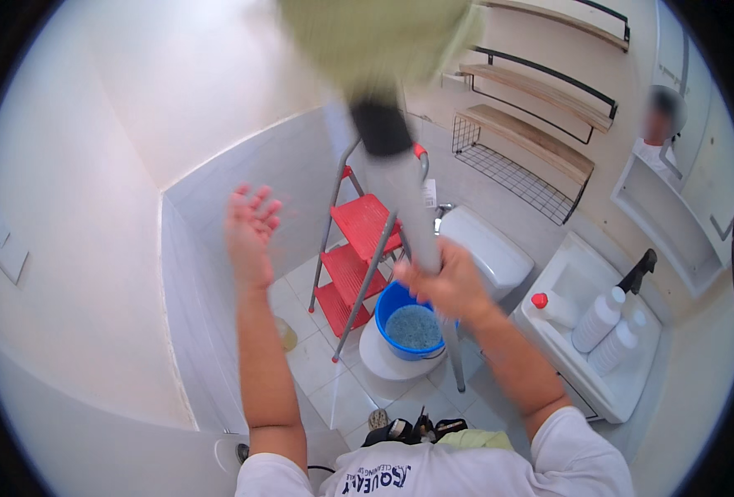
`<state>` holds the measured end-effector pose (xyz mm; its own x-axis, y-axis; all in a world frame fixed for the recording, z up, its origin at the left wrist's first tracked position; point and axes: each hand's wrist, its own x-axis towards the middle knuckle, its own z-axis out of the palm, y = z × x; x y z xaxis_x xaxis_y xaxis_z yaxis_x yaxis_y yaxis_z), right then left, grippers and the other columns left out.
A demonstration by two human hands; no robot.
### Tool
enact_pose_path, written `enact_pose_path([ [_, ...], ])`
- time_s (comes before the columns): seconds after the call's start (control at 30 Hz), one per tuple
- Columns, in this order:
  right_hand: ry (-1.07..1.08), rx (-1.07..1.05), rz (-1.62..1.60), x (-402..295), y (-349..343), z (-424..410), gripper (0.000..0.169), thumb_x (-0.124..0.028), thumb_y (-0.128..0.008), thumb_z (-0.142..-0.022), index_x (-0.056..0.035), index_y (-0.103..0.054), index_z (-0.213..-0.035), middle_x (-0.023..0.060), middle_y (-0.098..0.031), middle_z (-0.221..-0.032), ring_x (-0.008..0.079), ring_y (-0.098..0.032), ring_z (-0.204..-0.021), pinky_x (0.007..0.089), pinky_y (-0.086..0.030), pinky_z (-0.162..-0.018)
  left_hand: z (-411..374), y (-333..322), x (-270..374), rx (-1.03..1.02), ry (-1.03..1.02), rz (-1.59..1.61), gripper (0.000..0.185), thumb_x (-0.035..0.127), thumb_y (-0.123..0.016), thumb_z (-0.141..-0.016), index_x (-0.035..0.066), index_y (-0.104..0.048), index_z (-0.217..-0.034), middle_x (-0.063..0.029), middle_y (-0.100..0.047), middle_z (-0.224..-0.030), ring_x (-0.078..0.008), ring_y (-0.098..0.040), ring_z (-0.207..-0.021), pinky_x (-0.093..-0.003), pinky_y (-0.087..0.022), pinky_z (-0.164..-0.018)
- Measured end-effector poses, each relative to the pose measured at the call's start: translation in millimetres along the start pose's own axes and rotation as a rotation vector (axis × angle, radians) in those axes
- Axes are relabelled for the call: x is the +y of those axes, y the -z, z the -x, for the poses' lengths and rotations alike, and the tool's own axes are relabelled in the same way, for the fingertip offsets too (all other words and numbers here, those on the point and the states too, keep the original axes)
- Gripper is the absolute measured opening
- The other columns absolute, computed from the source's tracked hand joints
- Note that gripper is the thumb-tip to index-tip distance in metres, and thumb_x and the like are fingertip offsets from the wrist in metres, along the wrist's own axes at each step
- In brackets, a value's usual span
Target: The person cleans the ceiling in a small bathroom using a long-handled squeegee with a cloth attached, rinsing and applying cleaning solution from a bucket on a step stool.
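My right hand (457,282) grips the grey pole (419,223) of a mop-like tool, whose lower end shows below the hand. A black joint (380,127) links the pole to a green cloth head (379,37), raised high at the top of the view and blurred. My left hand (252,220) is held up at the left, fingers apart and holding nothing. Behind the pole, a blue bucket (382,304) of sudsy liquid stands on the closed toilet lid (373,360).
A red-stepped folding ladder (367,223) stands beside the toilet. White bottles (599,320) lie in the washbasin (540,338) at right. Wooden wall shelves (528,140) and an open mirror cabinet (665,223) jut out above. A bottle of yellowish liquid (287,335) sits on the tiled floor.
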<state>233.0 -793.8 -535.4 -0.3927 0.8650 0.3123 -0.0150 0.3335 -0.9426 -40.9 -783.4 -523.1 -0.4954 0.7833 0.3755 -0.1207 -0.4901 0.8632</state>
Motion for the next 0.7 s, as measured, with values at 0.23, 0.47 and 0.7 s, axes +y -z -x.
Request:
enact_pose_path([
  [0.23,-0.117,-0.031,0.292,189.8,-47.9,34.4,0.020,-0.018,-0.070,-0.072,-0.0048,-0.059,-0.083,0.0136,-0.058,-0.070,0.0251,-0.056,-0.064,0.0352,-0.044,-0.061,-25.7,34.3,97.3,-0.246,-0.089,0.303,0.069,0.061,-0.028,-0.091,0.010,-0.028,-0.137,-0.0145,-0.043,-0.127,-0.0258,-0.049,-0.107,-0.0414,-0.045,-0.085],
  [0.47,-0.257,-0.156,0.366,276.4,-68.7,42.0,0.022,-0.017,-0.071,-0.071,-0.0027,-0.057,-0.081,0.0066,-0.056,-0.069,0.0151,-0.053,-0.066,0.0310,-0.043,-0.063,-66.0,84.7,-7.9,0.101,0.189,-0.100,0.048,0.041,-0.044,-0.093,0.004,-0.042,-0.123,-0.0106,-0.055,-0.109,-0.0212,-0.059,-0.092,-0.0369,-0.051,-0.071],
  [0.7,-0.437,-0.219,0.422,345.6,-76.7,36.8,0.031,-0.027,-0.073,-0.071,-0.0021,-0.059,-0.083,0.0105,-0.057,-0.070,0.0193,-0.054,-0.064,0.0350,-0.043,-0.063,-76.6,99.3,-90.3,0.151,0.453,-0.045,0.035,0.027,-0.043,-0.092,0.000,-0.048,-0.113,-0.0120,-0.059,-0.105,-0.0228,-0.061,-0.089,-0.0388,-0.052,-0.070],
])
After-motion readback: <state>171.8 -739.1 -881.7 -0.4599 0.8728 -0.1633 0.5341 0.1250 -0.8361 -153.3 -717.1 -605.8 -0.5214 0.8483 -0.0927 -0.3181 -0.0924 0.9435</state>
